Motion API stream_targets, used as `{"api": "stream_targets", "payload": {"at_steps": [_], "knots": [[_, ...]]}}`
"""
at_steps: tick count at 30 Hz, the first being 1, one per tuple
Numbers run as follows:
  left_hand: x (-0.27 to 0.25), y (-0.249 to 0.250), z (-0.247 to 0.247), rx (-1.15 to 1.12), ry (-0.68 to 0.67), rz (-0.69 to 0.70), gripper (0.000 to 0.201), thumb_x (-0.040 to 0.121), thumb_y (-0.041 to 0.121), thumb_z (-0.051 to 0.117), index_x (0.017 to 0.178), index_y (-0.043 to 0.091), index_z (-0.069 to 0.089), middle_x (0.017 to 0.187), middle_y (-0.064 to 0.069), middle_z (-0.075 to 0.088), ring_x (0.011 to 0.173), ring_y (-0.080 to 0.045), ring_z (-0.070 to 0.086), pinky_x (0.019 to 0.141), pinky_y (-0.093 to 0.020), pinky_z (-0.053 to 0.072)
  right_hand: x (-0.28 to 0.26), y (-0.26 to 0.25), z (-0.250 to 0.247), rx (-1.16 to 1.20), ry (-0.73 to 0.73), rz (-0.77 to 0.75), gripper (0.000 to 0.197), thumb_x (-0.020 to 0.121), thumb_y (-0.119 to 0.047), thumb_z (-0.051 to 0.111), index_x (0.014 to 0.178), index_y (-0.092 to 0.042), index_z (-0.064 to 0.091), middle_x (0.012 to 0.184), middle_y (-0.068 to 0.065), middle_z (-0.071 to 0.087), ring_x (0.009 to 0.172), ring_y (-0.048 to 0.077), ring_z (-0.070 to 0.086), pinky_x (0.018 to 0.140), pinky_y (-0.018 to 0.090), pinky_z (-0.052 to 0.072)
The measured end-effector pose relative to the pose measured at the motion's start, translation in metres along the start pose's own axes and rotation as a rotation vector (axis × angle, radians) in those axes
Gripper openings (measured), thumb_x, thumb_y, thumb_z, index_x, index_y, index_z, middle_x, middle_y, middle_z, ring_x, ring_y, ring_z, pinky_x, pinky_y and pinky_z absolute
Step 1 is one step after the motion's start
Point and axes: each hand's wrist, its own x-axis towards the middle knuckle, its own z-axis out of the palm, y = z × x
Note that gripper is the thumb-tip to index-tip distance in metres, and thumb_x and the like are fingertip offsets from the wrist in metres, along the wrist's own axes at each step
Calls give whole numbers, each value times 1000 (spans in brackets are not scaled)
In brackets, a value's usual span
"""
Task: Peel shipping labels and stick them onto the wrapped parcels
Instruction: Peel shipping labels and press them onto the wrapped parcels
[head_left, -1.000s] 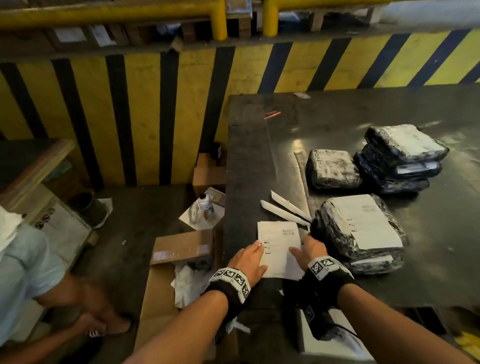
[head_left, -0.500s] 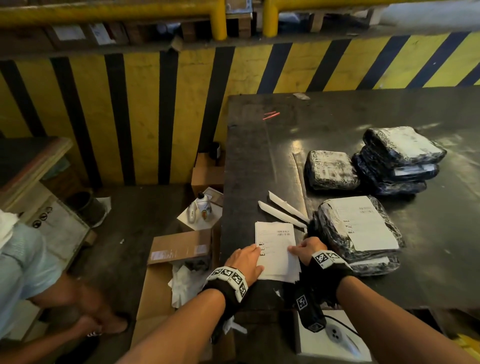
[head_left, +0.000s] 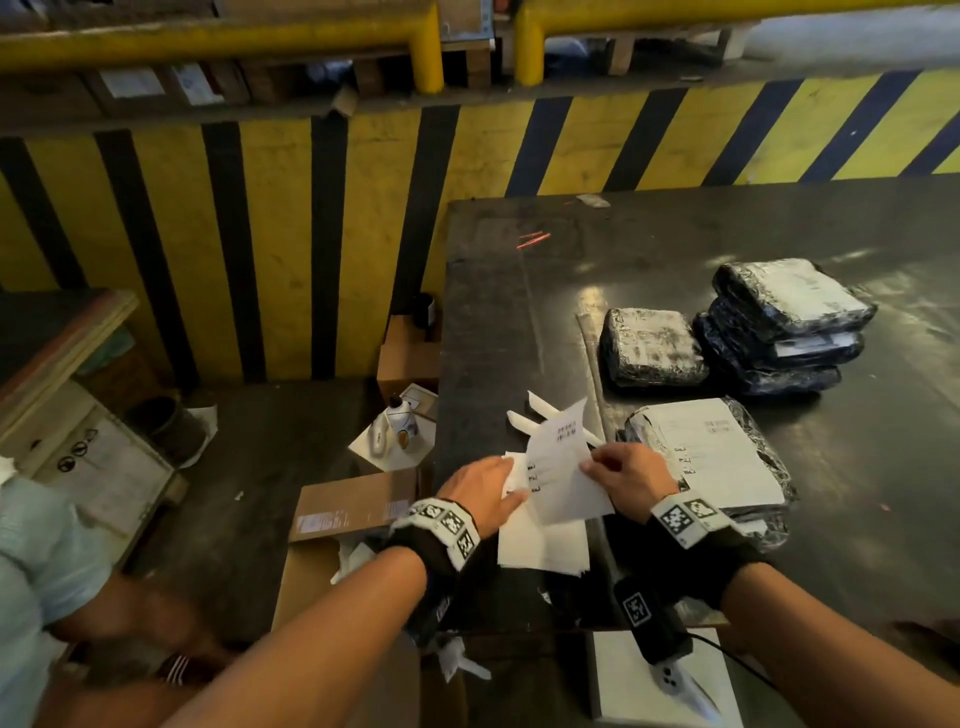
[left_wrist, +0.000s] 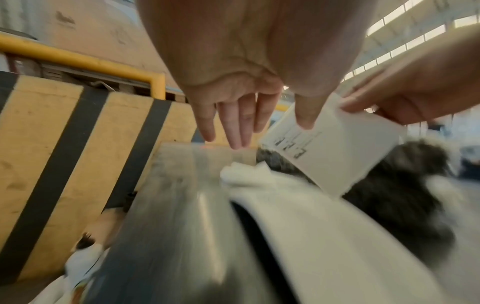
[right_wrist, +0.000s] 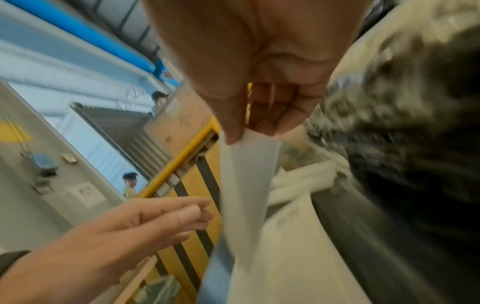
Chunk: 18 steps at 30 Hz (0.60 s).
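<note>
right hand (head_left: 626, 480) pinches a lifted label (head_left: 561, 470); left hand (head_left: 480, 493) lies relaxed beside it

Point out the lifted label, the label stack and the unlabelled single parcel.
lifted label (head_left: 563, 478): head view, middle of the sheet.
label stack (head_left: 540, 545): head view, bare near part.
single parcel (head_left: 652, 345): head view, top face.

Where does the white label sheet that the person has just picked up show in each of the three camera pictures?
Head: the lifted label sits low and centre, pinched by the right hand, above the label stack.
Left wrist: right of centre, printed side showing, below the left hand.
Right wrist: centre, hanging edge-on from the pinching fingers.
Shared landmark: the yellow-and-black striped barrier.
</note>
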Motion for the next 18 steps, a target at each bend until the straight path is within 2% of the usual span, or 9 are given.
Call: {"api": "stream_targets", "payload": {"at_steps": [2,4,7,10,12,14,18], "knots": [[10,5,-27,-159,58,49,44,93,41,47,132,20,48,129,-7,58,115,-24,57,95,-41,49,0,-3,-17,99,36,-109,17,86,-28,64,89,-13,72,83,0,66,78,19,60,63,21,45],[19,17,-57,-277,131,85,40,94,39,47,128,18,50,121,-8,64,107,-23,63,89,-39,52,3,-4,-36,229,28,-177,13,84,-26,66,85,-14,73,83,1,72,77,21,65,70,30,52],[29,38,-94,-469,233,97,38,92,33,54,124,12,51,112,-4,67,100,-17,62,86,-32,50,5,-9,-63,324,-1,-241,9,83,-21,67,76,-21,71,79,1,72,73,14,64,72,31,52],[38,57,-120,-672,298,125,37,88,18,62,123,11,54,99,-5,69,101,-22,65,91,-42,52,7,-10,-88,303,14,-288,13,83,-20,68,70,-21,69,76,1,70,71,11,62,74,35,52],[41,67,-134,-730,292,168,34,86,12,63,120,16,57,96,-2,68,103,-24,65,91,-45,53,6,-14,-108,266,17,-317,13,84,-18,67,71,-19,68,77,3,70,72,13,63,74,35,55],[43,78,-148,-710,256,236,31,85,10,64,112,27,59,99,-1,69,104,-20,64,91,-41,53,5,-19,-134,280,36,-342,10,85,-16,64,80,-11,70,84,11,71,75,16,66,75,31,57],[39,101,-173,-654,186,382,34,86,6,61,100,37,57,95,3,67,96,-13,65,84,-29,54,4,-33,-187,168,110,-403,12,88,-17,60,89,-11,71,79,6,70,64,4,61,67,23,52]]}}
